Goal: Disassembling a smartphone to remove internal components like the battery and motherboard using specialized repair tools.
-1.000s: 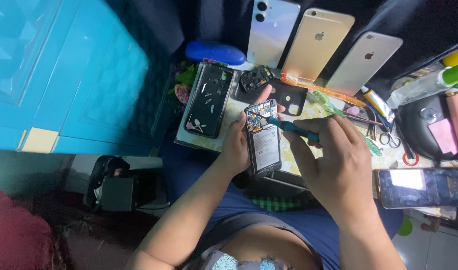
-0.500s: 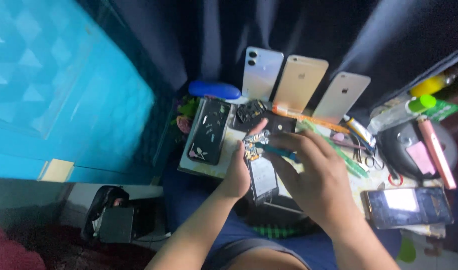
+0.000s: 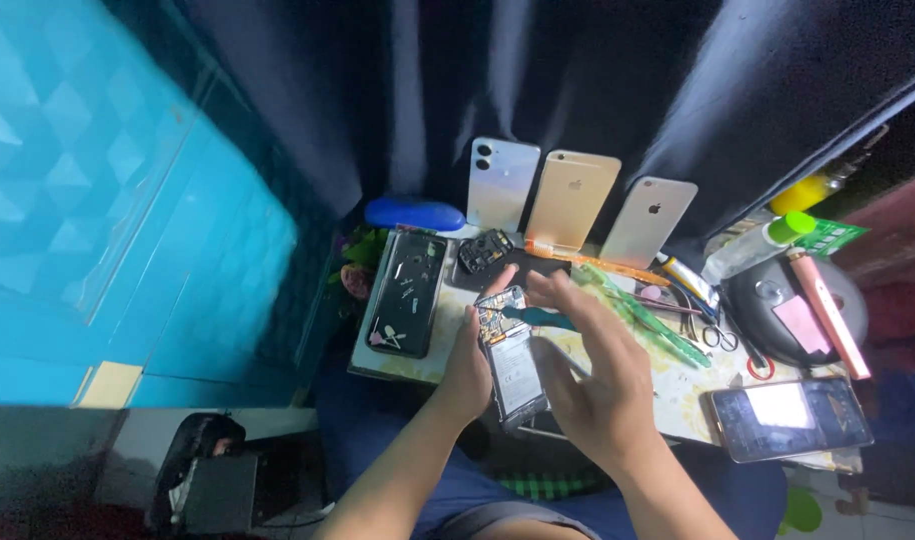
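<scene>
While the left hand (image 3: pixel 469 368) grips the opened phone (image 3: pixel 512 357) upright, its long axis points away. The right hand (image 3: pixel 599 372), fingers spread loosely, pinches a teal tool (image 3: pixel 537 318) just above it.

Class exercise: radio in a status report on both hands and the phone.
Left hand grips opened phone. Right hand holds teal-handled tool at its top. Nothing blocking.

An opened smartphone (image 3: pixel 512 358), back cover off, is showing its pale battery and circuit board, tilting upright just right of a black phone shell (image 3: pixel 409 294). A teal-handled tool (image 3: pixel 539 317) is touching its top edge.
</scene>
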